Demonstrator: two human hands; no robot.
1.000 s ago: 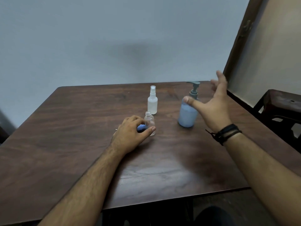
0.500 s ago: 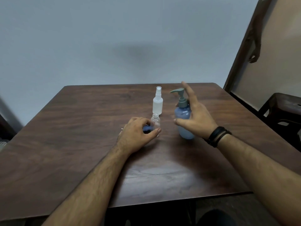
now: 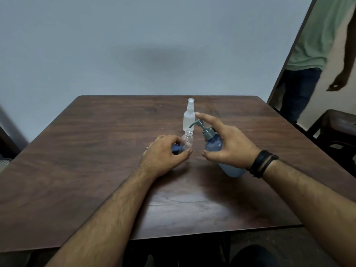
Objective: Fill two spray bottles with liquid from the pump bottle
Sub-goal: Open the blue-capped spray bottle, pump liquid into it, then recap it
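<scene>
Pump bottle [image 3: 212,144] now tilted, blue liquid, right hand [image 3: 229,146] gripping | left hand [image 3: 163,155] holds uncapped spray bottle [image 3: 187,140]

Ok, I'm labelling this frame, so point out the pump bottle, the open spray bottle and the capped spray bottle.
pump bottle [image 3: 212,145]: head view, on its blue shoulder below the grey collar.
open spray bottle [image 3: 187,140]: head view, on its clear shoulder below the neck.
capped spray bottle [image 3: 189,119]: head view, on its white body.
</scene>
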